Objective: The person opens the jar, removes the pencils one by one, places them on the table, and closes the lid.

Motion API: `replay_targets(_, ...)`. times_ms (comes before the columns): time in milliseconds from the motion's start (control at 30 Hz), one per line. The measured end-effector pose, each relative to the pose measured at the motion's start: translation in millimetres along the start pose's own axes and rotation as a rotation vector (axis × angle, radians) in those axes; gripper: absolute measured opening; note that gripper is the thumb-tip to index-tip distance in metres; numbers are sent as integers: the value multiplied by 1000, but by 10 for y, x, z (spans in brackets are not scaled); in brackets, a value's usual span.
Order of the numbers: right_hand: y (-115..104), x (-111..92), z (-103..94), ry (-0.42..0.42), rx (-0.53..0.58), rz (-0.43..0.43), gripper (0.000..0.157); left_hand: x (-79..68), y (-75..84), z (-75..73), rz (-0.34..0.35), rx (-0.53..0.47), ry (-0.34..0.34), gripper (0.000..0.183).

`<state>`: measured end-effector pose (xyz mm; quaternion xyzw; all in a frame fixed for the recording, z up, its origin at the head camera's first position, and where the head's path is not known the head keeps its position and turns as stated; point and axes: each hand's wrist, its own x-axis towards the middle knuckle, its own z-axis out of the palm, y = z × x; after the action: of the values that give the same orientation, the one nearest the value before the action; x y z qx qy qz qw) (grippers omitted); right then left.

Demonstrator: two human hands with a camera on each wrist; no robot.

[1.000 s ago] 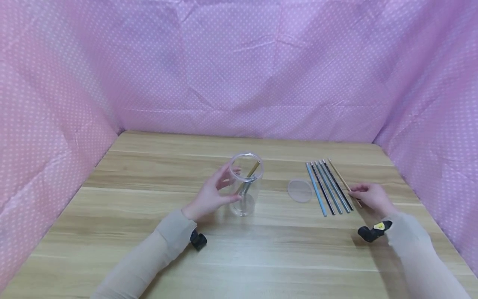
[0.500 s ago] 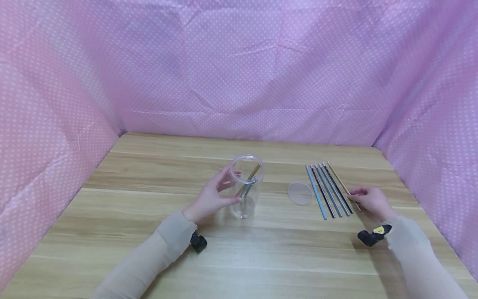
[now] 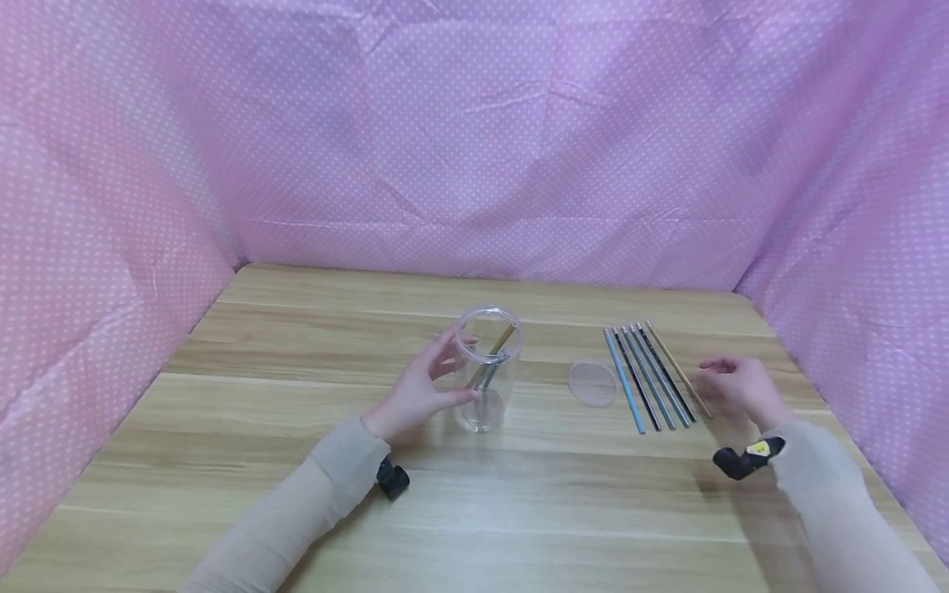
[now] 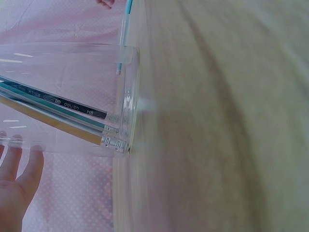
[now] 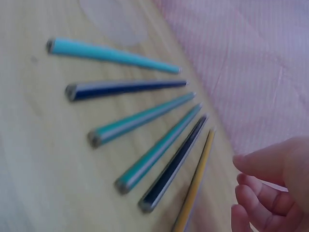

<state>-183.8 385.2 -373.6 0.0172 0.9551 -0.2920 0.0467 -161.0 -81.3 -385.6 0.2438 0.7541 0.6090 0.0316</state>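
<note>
My left hand (image 3: 423,383) grips a clear plastic jar (image 3: 506,395) standing upright on the table, thumb on the near side and fingers round the back. Inside lean several pencils, eraser ends down; a black pencil (image 4: 72,104) and a yellow one (image 4: 53,122) show in the left wrist view. My right hand (image 3: 744,387) hovers just right of a row of pencils, fingers loosely bent, holding nothing. Nearest to it lies a yellow pencil (image 5: 195,183). The row also has dark pencils (image 5: 174,166), green ones (image 5: 159,150) and a light blue pencil (image 5: 111,54) at its left end.
A round clear disc (image 3: 593,384), like a lid, lies flat between jar and pencil row. The wooden table (image 3: 519,511) is enclosed by pink dotted cloth (image 3: 474,148) at the back and both sides.
My right hand has let go of the yellow pencil and drawn slightly away to the right. That pencil now lies closer alongside the row. My left hand keeps its hold on the jar.
</note>
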Motion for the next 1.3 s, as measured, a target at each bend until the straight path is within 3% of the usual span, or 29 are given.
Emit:
replay_targets(233, -324, 23, -14, 1, -7, -56, 44, 1, -3, -5, -24, -4, 7, 96)
replay_targets(600, -1032, 8, 161, -48, 37, -252, 29, 0, -2, -7, -45, 7, 10, 92)
replay_targets(1033, -1815, -57, 306, -91, 111, -419, 21, 2, -1, -16, 17, 12, 11, 99)
replay_targets(1300, -2128, -84, 377, -88, 160, -513, 18, 24, -7, -17, 22, 10, 12, 98)
